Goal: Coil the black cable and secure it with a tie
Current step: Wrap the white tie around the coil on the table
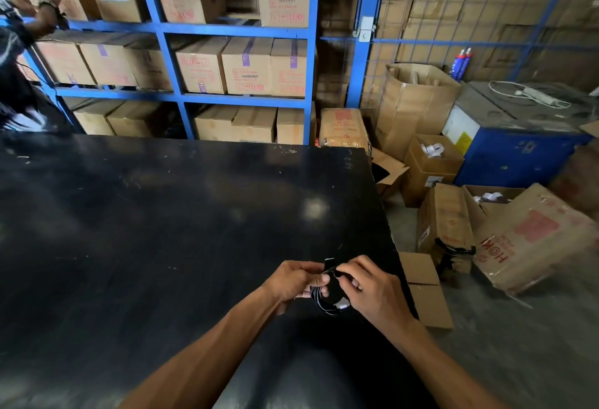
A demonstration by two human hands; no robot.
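Both hands meet low and a bit right of centre in the frame, right above the near right edge of the table, which is black, scuffed and fills most of the lower left. The left hand is curled around the cable, a small black bundle of loops hanging between the two palms. You can see a few glossy strands bulging out under the left fingers, plus a pale bit near the bottom of the bundle, maybe a plug or label, too blurry to call.

The right hand has thumb and fingertips pinched on the top of the bundle, where a short dark strip with a pale end sticks up: looks like the tie. Can't tell whether it's actually wrapped around the coil or just held against it. So both hands are clamped on the same bundle, left holding the loops, right pinching the top.

Behind the table, a blue rack stuffed with boxes runs across the upper left and centre. More cartons, some open, are piled on the floor at right, and a blue cabinet at the right edge has a white power strip lying on top. Another person's hands are up in the far upper left corner by the top shelf.
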